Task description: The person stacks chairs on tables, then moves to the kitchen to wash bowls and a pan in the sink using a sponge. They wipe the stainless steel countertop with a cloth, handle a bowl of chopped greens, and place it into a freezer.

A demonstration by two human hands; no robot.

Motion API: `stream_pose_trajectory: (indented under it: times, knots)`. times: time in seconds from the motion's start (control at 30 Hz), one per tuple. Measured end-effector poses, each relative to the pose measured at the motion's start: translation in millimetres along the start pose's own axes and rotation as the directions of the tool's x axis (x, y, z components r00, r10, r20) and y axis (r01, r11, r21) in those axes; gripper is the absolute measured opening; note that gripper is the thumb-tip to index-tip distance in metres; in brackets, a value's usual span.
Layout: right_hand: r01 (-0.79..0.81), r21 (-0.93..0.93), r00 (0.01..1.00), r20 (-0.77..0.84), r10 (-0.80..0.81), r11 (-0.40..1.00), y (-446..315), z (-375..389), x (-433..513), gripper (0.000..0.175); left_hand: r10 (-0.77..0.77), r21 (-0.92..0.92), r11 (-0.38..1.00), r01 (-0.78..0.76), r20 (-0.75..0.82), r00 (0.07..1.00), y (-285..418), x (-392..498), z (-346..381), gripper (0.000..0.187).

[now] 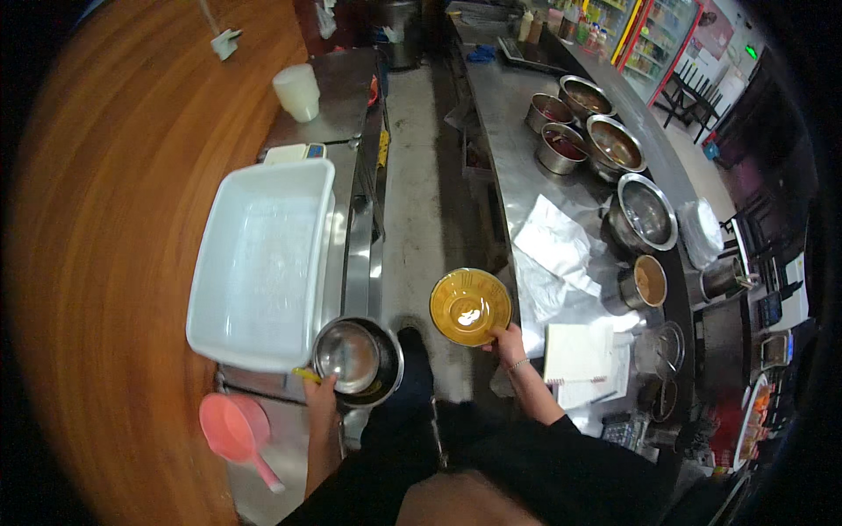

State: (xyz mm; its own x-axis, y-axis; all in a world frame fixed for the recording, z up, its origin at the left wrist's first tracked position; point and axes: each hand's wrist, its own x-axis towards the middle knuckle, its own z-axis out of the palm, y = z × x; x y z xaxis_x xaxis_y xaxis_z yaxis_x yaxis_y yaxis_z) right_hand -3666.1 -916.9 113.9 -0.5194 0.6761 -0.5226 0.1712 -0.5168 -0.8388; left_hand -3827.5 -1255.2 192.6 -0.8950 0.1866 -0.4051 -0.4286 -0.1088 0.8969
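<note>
My right hand grips the rim of a yellow bowl over the aisle, tilted so its glossy inside faces me. Light glares off its bottom. My left hand holds the near-left rim of a small stainless steel bowl. That bowl sits within or over a larger metal pot, and I cannot tell whether they touch. A thin yellow object, perhaps a handle, sticks out at the left fingers. Just beyond that hand stands a large white plastic tub.
A pink plastic dipper lies at the lower left. On the right steel counter are metal bowls and pots with sauces, a white cloth or plastic sheet and a notebook. Stacked white containers stand at the far left.
</note>
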Motion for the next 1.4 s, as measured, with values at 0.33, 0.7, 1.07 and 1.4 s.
stream_pose_trajectory:
  times: [0.33,0.7,1.07,1.4]
  knots:
    - [0.412,-0.534,0.834,-0.107,-0.542,0.739,-185,128,256,0.022,0.09,0.118,0.986,-0.118,0.216,0.972,125,353,227,0.043]
    - [0.138,-0.078,0.985,-0.09,-0.145,0.987,-378,220,568,0.026,0.064,-0.019,0.998,-0.062,0.149,0.987,235,665,488,0.024]
    - [0.144,0.15,0.979,-0.165,-0.119,0.978,-545,319,856,0.026,0.011,0.061,0.998,-0.034,0.348,0.937,320,996,763,0.04]
    - [0.266,0.3,0.849,-0.522,-0.076,0.916,-655,369,1046,0.022,-0.154,0.262,0.965,-0.019,0.622,0.768,326,1265,1168,0.043]
